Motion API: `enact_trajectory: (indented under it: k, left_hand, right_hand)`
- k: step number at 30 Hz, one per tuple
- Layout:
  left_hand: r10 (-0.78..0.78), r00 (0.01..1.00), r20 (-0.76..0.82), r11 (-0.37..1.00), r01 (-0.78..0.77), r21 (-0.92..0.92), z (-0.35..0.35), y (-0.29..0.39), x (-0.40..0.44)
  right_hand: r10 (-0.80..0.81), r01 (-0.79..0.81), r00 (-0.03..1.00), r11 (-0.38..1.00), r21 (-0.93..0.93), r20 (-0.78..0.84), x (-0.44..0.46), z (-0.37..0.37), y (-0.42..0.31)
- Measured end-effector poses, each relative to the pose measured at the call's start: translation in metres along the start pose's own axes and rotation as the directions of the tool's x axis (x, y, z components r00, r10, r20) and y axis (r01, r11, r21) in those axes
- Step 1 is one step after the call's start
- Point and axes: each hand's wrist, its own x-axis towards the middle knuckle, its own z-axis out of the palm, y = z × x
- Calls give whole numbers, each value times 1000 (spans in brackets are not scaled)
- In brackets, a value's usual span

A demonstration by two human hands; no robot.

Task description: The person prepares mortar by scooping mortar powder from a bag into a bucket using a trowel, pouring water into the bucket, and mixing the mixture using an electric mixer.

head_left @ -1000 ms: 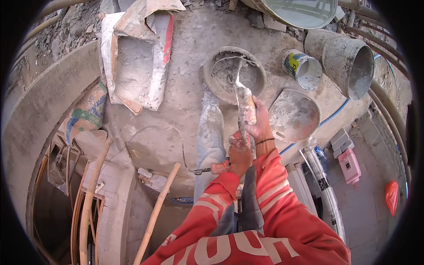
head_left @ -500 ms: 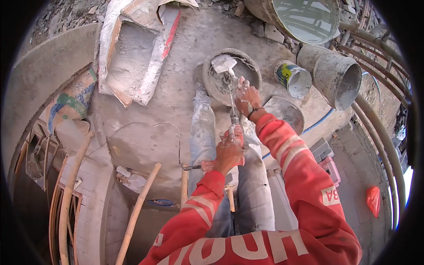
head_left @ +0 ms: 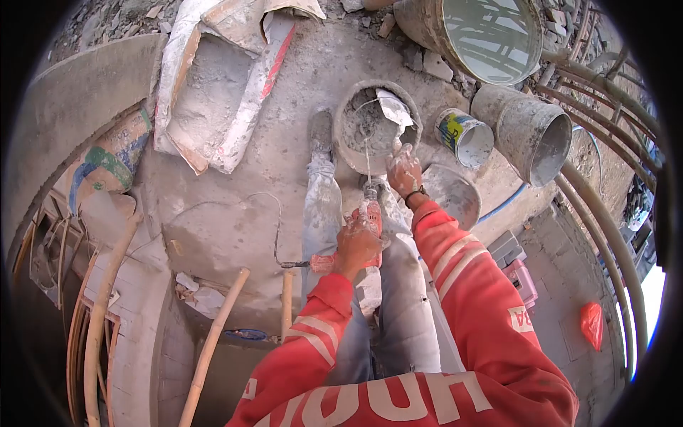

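Note:
My left hand is wrapped around a red power drill held between my legs. From the drill, a thin mixing rod runs into a round, mortar-crusted bucket holding wet grey mix. My right hand grips the handle of a trowel, its blade coated in pale mix and held over the right side of the bucket. Close to the right wrist lies a shallow grey pan, partly behind the forearm.
An opened sack of grey powder lies at upper left. To the right are a small paint can, a tipped crusty bucket and a large water-filled drum. Bamboo poles stand at lower left. The drill's cord trails left.
The trowel has moved from the middle of the bucket to its right side, with my right hand shifting slightly right and down. My left hand still grips the drill. The view has shifted a little.

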Motion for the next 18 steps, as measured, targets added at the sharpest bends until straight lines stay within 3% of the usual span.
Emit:
enact_trajectory:
  k: [3, 5, 7, 11, 13, 15, 16, 17, 18]
  left_hand:
    - [77, 997, 21, 994, -78, 78, -5, -5, 1]
    - [68, 997, 36, 994, -71, 85, -15, -9, -1]
    - [33, 999, 43, 993, -37, 112, -14, -24, 5]
    - [69, 995, 71, 978, -82, 192, -22, -44, 4]
    - [-36, 994, 101, 989, 21, 145, -27, -38, 4]
    - [6, 999, 35, 989, -11, 150, -20, -40, 4]
    - [107, 993, -38, 978, -99, 186, -7, -49, 3]
    - [218, 970, -111, 954, -188, 232, -1, -54, 4]
    - [153, 986, -65, 971, -138, 194, -2, -50, 4]
  right_hand:
    - [-438, 385, 892, 863, -328, -107, -20, 55, 24]
    - [-328, 283, 937, 915, -287, -124, -43, 47, 17]
    - [21, -23, 997, 999, 33, 72, -58, -29, -25]
    - [27, -27, 999, 1000, -16, -31, -74, -23, -3]
    - [20, -21, 999, 999, 33, 30, -56, -19, 0]
    - [-181, 185, 979, 982, -39, 96, -53, -12, 9]
    - [-276, 280, 958, 959, -38, 82, -63, 31, 43]
    - [-302, 308, 935, 951, -6, 186, -67, 10, 33]
    - [-323, 329, 901, 944, 32, 289, -71, -14, 19]
